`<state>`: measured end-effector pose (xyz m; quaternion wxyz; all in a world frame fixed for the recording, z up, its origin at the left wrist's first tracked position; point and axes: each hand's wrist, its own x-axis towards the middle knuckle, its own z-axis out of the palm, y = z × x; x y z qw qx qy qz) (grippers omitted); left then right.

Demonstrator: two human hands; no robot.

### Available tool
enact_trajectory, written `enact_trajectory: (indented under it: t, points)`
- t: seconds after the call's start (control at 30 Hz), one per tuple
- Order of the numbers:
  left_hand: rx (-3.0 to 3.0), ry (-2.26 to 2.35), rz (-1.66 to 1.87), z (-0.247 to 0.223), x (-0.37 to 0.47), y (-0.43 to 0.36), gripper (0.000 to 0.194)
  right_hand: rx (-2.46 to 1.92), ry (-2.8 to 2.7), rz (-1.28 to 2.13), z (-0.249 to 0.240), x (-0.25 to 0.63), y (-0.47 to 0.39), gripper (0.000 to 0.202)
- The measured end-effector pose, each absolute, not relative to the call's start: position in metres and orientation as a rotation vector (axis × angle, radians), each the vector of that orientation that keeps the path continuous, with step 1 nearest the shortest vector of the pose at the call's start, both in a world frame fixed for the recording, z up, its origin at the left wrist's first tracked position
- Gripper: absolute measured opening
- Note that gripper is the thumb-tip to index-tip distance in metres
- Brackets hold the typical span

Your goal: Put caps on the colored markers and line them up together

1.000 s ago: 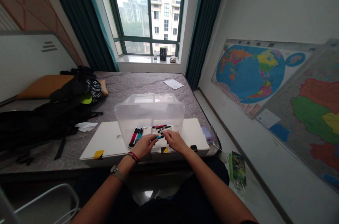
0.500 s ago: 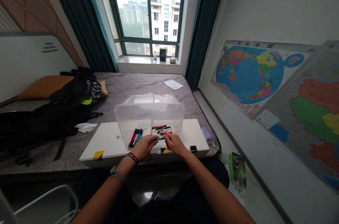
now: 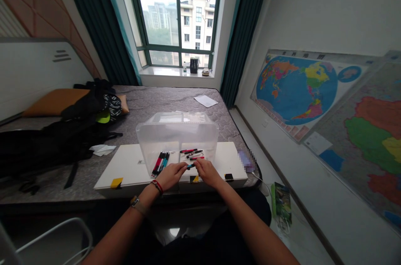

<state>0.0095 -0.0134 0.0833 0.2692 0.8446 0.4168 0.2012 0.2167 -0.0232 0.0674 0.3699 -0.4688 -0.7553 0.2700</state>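
Note:
Between my two hands is a teal pen [image 3: 190,166], gripped at both ends over the front edge of a white box [image 3: 122,166]. My left hand [image 3: 173,174] pinches its left end, and my right hand [image 3: 206,171] closes on its right end. Just beyond them a clear plastic bin [image 3: 175,131] lies with its opening towards me. On its left, several assembled pens [image 3: 161,163] in red, black and teal lie side by side. Loose pens and pen parts [image 3: 192,153] are scattered to the right, close behind my right hand.
The boxes rest on a grey mattress [image 3: 150,102]. A black backpack [image 3: 62,143] and crumpled tissue [image 3: 102,150] lie to the left. A sheet of paper [image 3: 206,100] is farther back. A blurred purple item [image 3: 247,160] with a white cable sits by the right edge.
The fingers of both hands have shifted slightly along the teal pen, which shows a dark part now. The view has tilted a little; the other pens stay in place.

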Motion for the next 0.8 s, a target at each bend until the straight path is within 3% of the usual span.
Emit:
enact_trajectory:
  t: [0.27,0.47,0.57,0.8]
  points:
    - [2.487,1.156,0.872,0.073,0.009,-0.001,0.024,-1.308,-1.764,1.002,0.060,0.202,-0.017,0.042]
    - [2.145,1.562,1.430,0.052,0.019,-0.033,0.037,-1.435,-1.785,0.536,0.085,0.174,-0.008,0.039]
    - [2.254,1.508,1.292,0.030,0.025,-0.048,0.043,-1.410,-1.951,0.303,0.092,0.148,0.003,0.036]
    - [2.383,1.472,0.984,-0.006,0.025,-0.043,0.036,-1.302,-2.455,-0.085,0.083,0.085,0.025,0.026]
